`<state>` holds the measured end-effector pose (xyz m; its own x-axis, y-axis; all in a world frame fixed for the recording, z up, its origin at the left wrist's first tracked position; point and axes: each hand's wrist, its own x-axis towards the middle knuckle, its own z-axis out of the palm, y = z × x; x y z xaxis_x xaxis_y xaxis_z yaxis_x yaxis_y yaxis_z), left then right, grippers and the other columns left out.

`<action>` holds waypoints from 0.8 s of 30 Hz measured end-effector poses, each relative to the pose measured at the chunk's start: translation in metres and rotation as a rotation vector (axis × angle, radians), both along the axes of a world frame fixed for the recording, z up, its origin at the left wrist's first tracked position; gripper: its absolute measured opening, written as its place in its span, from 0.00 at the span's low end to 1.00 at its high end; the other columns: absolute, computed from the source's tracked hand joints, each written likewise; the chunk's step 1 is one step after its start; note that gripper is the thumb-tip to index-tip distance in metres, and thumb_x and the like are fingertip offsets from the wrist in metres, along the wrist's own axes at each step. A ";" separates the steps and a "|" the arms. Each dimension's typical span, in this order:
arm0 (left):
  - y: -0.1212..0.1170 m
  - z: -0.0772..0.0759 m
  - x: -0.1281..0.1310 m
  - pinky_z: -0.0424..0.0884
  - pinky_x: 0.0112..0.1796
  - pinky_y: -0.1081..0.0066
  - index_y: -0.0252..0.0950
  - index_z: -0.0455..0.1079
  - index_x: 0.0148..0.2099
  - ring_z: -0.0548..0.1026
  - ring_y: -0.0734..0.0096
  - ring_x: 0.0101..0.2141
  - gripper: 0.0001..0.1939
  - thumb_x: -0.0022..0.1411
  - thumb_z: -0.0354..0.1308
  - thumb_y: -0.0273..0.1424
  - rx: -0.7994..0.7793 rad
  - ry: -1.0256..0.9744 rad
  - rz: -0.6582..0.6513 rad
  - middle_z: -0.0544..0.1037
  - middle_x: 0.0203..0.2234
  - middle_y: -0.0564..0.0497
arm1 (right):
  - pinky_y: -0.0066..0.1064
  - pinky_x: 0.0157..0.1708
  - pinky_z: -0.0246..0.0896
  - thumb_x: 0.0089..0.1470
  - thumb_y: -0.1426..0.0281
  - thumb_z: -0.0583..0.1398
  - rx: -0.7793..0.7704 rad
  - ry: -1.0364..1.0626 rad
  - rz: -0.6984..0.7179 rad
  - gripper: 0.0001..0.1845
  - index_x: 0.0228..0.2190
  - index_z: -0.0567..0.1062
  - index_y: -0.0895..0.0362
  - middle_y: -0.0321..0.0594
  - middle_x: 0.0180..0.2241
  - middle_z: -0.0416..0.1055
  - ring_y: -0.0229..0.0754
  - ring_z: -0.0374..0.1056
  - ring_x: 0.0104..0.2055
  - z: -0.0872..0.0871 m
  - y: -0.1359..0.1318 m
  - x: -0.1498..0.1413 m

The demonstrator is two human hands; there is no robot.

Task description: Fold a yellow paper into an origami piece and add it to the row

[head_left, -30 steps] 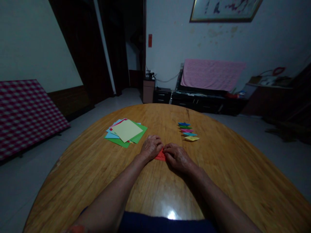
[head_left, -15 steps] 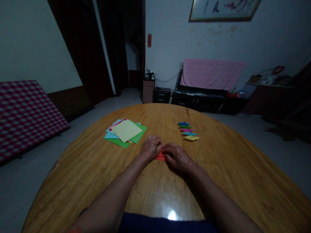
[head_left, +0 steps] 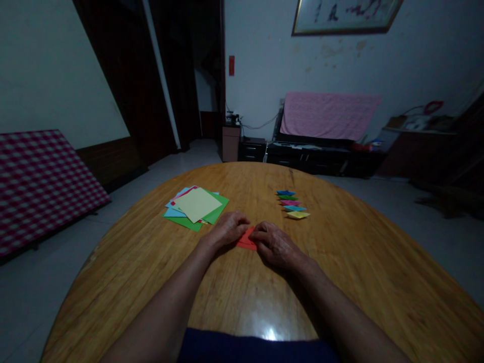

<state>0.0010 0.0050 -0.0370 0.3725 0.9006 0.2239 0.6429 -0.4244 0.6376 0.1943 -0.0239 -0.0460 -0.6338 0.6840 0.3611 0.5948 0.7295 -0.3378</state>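
Note:
A folded piece of red paper (head_left: pixel 245 242) lies on the table in front of me, with crease lines showing on its face. My right hand (head_left: pixel 277 245) has its fingers bent and pressed together on the paper's right end, covering that part. At the left end is my left hand (head_left: pixel 229 228), its fingers curled down onto the paper's edge; its fingertips are partly hidden. Beyond my right hand stands a row of several small folded paper boats, the nearest a yellow boat (head_left: pixel 298 215) and the farthest a blue boat (head_left: pixel 286 192).
A loose stack of coloured paper sheets (head_left: pixel 199 204), pale yellow on top, lies left of my hands. All this is on a round wooden table (head_left: pixel 242 312). Past it are a low black cabinet (head_left: pixel 302 157), a pink cloth (head_left: pixel 328 115) and a checked panel (head_left: pixel 45 186).
My left hand has shifted a little to the left, so more of the red paper shows between my hands. My right hand has hardly moved. The view has tilted slightly.

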 end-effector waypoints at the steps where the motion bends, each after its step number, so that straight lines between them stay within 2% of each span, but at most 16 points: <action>1: -0.004 0.006 -0.005 0.62 0.32 0.72 0.34 0.75 0.36 0.69 0.69 0.31 0.11 0.53 0.52 0.26 -0.063 -0.003 -0.027 0.75 0.30 0.49 | 0.34 0.43 0.59 0.54 0.77 0.52 -0.001 0.001 -0.002 0.15 0.37 0.76 0.57 0.44 0.38 0.69 0.42 0.64 0.41 0.000 0.000 0.000; 4: -0.017 0.020 -0.017 0.58 0.26 0.73 0.33 0.74 0.34 0.65 0.73 0.24 0.10 0.53 0.51 0.28 -0.236 0.073 -0.110 0.71 0.22 0.52 | 0.33 0.43 0.59 0.54 0.77 0.52 -0.004 0.003 -0.015 0.15 0.38 0.76 0.58 0.44 0.37 0.69 0.41 0.64 0.41 0.001 -0.001 -0.001; 6: -0.022 0.024 -0.019 0.58 0.26 0.73 0.33 0.73 0.36 0.65 0.73 0.25 0.11 0.52 0.53 0.30 -0.285 0.144 -0.112 0.71 0.23 0.53 | 0.33 0.42 0.60 0.54 0.77 0.52 -0.003 0.000 -0.021 0.14 0.37 0.76 0.58 0.44 0.37 0.69 0.41 0.64 0.41 0.002 -0.002 -0.001; 11: -0.025 0.025 -0.015 0.63 0.37 0.70 0.36 0.73 0.42 0.68 0.66 0.38 0.14 0.51 0.55 0.29 -0.177 0.291 -0.052 0.73 0.36 0.49 | 0.33 0.43 0.60 0.54 0.77 0.53 0.010 0.002 -0.015 0.13 0.37 0.76 0.57 0.44 0.38 0.69 0.42 0.64 0.42 0.001 -0.003 0.000; 14: -0.024 0.024 -0.015 0.63 0.41 0.68 0.37 0.72 0.43 0.68 0.64 0.42 0.14 0.53 0.54 0.29 -0.161 0.322 -0.062 0.73 0.39 0.48 | 0.33 0.43 0.60 0.55 0.77 0.53 0.007 0.008 -0.021 0.14 0.38 0.76 0.57 0.43 0.38 0.69 0.42 0.64 0.42 0.000 -0.002 0.000; 19: -0.024 0.026 -0.017 0.63 0.42 0.68 0.36 0.72 0.43 0.68 0.65 0.41 0.13 0.55 0.53 0.29 -0.130 0.337 -0.088 0.73 0.39 0.48 | 0.33 0.43 0.60 0.55 0.76 0.52 -0.007 0.015 -0.023 0.13 0.38 0.76 0.58 0.44 0.38 0.69 0.42 0.64 0.42 0.001 -0.002 0.000; 24: -0.026 0.027 -0.011 0.63 0.35 0.69 0.37 0.72 0.40 0.68 0.66 0.36 0.11 0.54 0.55 0.32 -0.098 0.388 -0.099 0.72 0.34 0.49 | 0.32 0.41 0.61 0.54 0.76 0.53 -0.026 0.038 -0.043 0.12 0.38 0.74 0.58 0.43 0.37 0.70 0.41 0.65 0.40 0.000 0.000 0.001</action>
<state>-0.0097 -0.0212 -0.0099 0.4982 0.8663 -0.0355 0.8028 -0.4454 0.3965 0.1950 -0.0239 -0.0459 -0.5897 0.7203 0.3654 0.6123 0.6937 -0.3793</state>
